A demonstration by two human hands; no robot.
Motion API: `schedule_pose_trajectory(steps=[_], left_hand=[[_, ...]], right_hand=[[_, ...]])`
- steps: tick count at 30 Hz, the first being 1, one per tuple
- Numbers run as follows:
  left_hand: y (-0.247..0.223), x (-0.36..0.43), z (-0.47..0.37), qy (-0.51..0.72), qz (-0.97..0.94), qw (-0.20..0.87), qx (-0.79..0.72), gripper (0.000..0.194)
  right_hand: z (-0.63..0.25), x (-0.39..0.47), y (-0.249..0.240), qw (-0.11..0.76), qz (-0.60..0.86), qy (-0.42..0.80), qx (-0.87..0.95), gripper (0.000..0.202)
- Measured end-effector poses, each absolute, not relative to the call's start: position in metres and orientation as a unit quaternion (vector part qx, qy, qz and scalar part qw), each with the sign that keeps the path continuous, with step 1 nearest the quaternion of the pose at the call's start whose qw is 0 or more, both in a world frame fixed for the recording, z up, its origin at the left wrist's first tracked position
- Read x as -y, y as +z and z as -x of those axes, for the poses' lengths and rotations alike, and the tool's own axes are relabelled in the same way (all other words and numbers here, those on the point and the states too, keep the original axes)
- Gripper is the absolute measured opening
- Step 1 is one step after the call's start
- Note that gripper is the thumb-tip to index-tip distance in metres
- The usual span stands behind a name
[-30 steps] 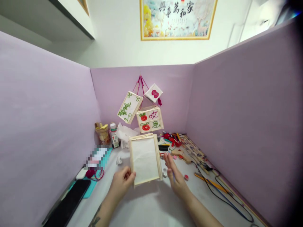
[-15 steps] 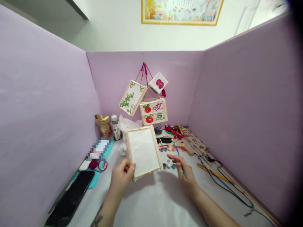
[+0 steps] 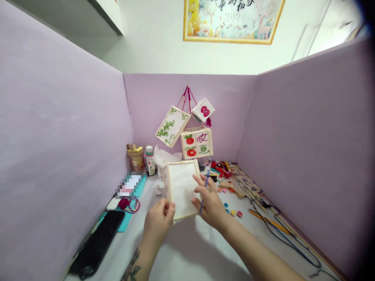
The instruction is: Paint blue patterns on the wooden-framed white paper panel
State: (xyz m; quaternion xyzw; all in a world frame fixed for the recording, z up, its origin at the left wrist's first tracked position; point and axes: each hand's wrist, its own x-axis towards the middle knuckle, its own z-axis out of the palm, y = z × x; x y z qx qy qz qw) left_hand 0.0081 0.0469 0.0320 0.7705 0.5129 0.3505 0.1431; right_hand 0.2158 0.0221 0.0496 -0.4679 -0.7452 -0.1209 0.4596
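A wooden-edged box frame with a blank white panel (image 3: 182, 187) is tilted up above the table. My left hand (image 3: 159, 216) pinches its lower left corner between thumb and fingers. Over the panel's right side is my right hand (image 3: 209, 201), fingers partly spread, with a blue brush (image 3: 207, 180) held between them. Whether its fingertips touch the panel cannot be made out. Behind, decorated frames hang on red cords: one with green vines (image 3: 172, 127), one with red fruit and characters (image 3: 197, 143), and a small one with a pink motif (image 3: 203, 111).
A black phone-like object (image 3: 98, 244) and red yarn (image 3: 123, 204) lie at left. A jar of sticks (image 3: 136, 159) and a bottle (image 3: 150, 162) stand at the back left. Small paint pots (image 3: 233, 213), an orange knife (image 3: 268, 221) and a black cable (image 3: 265, 224) are at right.
My right hand has moved left and up, from beside the frame to over its right side, with the brush. The view has tilted and shifted slightly.
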Motion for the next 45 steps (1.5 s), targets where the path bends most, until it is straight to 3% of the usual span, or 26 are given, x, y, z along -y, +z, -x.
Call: schedule_pose_trajectory(steps=[6, 10, 13, 18, 22, 25, 29, 33, 37, 39, 45], left_hand=[[0.036, -0.047, -0.006, 0.331, -0.778, 0.124, -0.520, 0.034], [0.036, -0.049, -0.006, 0.323, -0.777, 0.108, -0.530, 0.035], [0.036, -0.052, -0.005, 0.321, -0.776, 0.101, -0.533, 0.034], [0.036, -0.054, -0.005, 0.326, -0.785, 0.063, -0.523, 0.031], [0.036, -0.054, -0.005, 0.335, -0.785, 0.042, -0.519, 0.031], [0.037, -0.054, -0.005, 0.338, -0.782, 0.033, -0.523, 0.031], [0.039, -0.053, -0.005, 0.344, -0.779, 0.033, -0.524, 0.030], [0.038, -0.053, -0.005, 0.348, -0.777, 0.037, -0.523, 0.030], [0.037, -0.054, -0.005, 0.347, -0.779, 0.047, -0.520, 0.030], [0.036, -0.054, -0.005, 0.346, -0.780, 0.048, -0.519, 0.030], [0.037, -0.054, -0.005, 0.344, -0.783, 0.048, -0.515, 0.032]], right_hand=[[-0.302, 0.016, 0.020, 0.665, 0.511, 0.041, 0.544, 0.065], [-0.360, 0.021, -0.009, 0.732, 0.541, 0.148, 0.387, 0.048], [-0.382, 0.021, -0.023, 0.744, 0.529, 0.210, 0.350, 0.053], [-0.385, 0.016, -0.029, 0.684, 0.534, 0.324, 0.378, 0.053], [-0.383, 0.017, -0.034, 0.518, 0.629, 0.223, 0.535, 0.044], [-0.388, 0.021, -0.039, 0.384, 0.638, 0.169, 0.645, 0.054], [-0.390, 0.017, -0.049, 0.336, 0.664, 0.150, 0.651, 0.051], [-0.384, 0.009, -0.052, 0.367, 0.684, 0.142, 0.614, 0.045], [-0.380, 0.011, -0.042, 0.524, 0.644, 0.188, 0.524, 0.029], [-0.378, 0.015, -0.036, 0.580, 0.628, 0.218, 0.470, 0.033], [-0.362, 0.014, -0.036, 0.592, 0.624, 0.256, 0.442, 0.038]])
